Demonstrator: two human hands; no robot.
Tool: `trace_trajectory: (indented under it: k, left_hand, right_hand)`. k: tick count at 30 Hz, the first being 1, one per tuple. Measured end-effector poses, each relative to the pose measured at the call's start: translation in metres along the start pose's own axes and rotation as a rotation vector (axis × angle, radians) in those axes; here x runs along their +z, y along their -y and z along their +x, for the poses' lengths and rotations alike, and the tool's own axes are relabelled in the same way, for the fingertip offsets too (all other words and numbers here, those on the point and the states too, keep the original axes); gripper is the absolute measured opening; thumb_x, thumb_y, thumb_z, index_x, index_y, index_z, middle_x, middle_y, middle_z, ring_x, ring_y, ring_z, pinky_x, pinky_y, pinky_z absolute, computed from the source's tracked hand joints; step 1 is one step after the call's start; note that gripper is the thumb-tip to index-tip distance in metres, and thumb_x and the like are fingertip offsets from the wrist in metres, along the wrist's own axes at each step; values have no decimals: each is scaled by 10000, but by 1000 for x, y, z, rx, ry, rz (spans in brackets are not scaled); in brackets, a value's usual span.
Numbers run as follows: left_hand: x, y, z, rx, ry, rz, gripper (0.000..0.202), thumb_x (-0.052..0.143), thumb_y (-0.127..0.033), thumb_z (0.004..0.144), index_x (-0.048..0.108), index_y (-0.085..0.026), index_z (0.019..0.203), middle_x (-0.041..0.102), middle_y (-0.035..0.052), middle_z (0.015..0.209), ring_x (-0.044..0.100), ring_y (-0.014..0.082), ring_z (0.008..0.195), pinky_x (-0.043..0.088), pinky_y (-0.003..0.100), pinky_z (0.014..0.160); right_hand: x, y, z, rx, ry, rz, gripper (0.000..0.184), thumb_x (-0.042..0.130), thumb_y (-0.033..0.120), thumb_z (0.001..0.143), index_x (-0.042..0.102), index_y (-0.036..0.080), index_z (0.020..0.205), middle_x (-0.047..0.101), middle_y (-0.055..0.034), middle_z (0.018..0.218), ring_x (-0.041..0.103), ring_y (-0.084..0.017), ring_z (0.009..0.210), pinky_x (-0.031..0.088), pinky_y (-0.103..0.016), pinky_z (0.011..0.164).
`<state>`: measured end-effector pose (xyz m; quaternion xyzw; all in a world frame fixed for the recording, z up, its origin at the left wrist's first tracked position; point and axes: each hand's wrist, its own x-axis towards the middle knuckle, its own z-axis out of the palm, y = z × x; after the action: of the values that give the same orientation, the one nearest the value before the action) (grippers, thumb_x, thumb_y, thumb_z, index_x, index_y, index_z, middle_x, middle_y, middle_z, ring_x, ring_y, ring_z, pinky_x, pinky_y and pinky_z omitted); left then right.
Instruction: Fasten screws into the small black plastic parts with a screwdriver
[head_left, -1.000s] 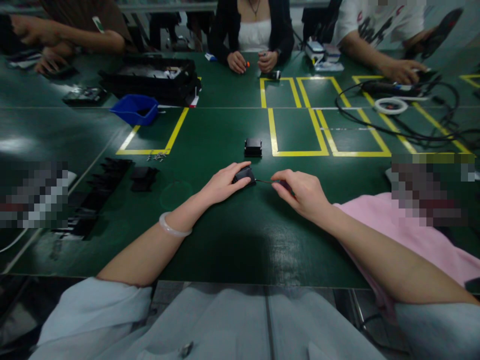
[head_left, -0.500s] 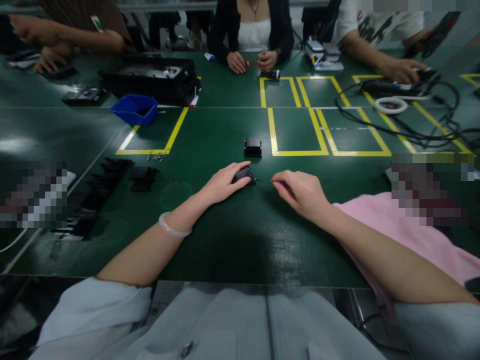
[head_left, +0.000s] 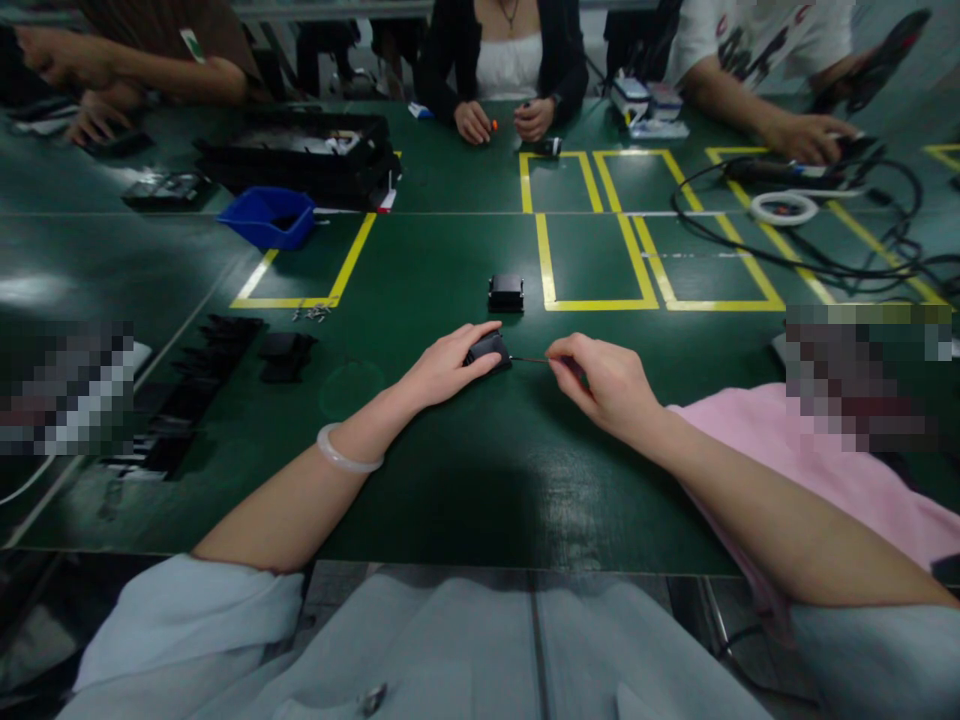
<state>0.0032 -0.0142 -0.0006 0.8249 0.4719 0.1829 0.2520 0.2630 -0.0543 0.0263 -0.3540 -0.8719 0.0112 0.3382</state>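
Observation:
Against the green tabletop, my left hand (head_left: 448, 366) grips a small black plastic block (head_left: 487, 348), its fingers over the top and its thumb along the near side. My right hand (head_left: 600, 378) is closed in a pinch on a thin dark rod (head_left: 530, 359). The rod's far end meets the right side of the block; whether it goes inside I cannot make out. Just beyond my hands stands a second black block (head_left: 506, 293) with shiny bits at its sides.
To the left lie black parts (head_left: 285, 357), a dark row of pieces (head_left: 191, 390) and several small metal bits (head_left: 315, 310). Farther back are a blue bin (head_left: 268, 218) and a black tray (head_left: 300, 155). Cables (head_left: 810, 255) and pink cloth (head_left: 810, 460) lie right. Co-workers sit opposite.
My right hand has shifted slightly right and away from me, and a little more of the rod shows. My left hand and the block have stayed put.

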Motion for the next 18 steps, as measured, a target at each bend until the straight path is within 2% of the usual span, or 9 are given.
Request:
trace_trajectory:
  k: [3,10,15,18]
  left_hand:
    - [1,1,0,3,-1,1,621,463,-537,989,465,-190,1504,601,124,1361,586,293,1224,447,421,1037]
    - [0,1,0,10,-1,8,638,451,-555,987,465,-183,1505,607,128,1346,588,296,1217,447,413,1033]
    - [0,1,0,12,-2,0,629,457,-551,992,461,-189,1507,597,127,1367,582,293,1233,440,414,1043]
    - [0,2,0,12,0,-4,626,460,-544,993,463,-186,1505,592,127,1381,577,293,1244,437,418,1052]
  right_hand:
    - [0,1,0,6,1,20,135,482,198,975,597,202,1046,736,-52,916,648,-151,701,451,-274,643]
    - [1,-1,0,8,13,6,150,489,285,1008,607,200,973,718,-43,830,642,-164,690,443,-283,638]
    - [0,0,-1,10,4,23,141,471,211,992,602,200,1044,737,-54,925,661,-159,731,459,-279,660]
    - [0,0,-1,5,-3,18,137,485,222,993,599,191,1064,739,-60,937,665,-163,726,463,-283,655]
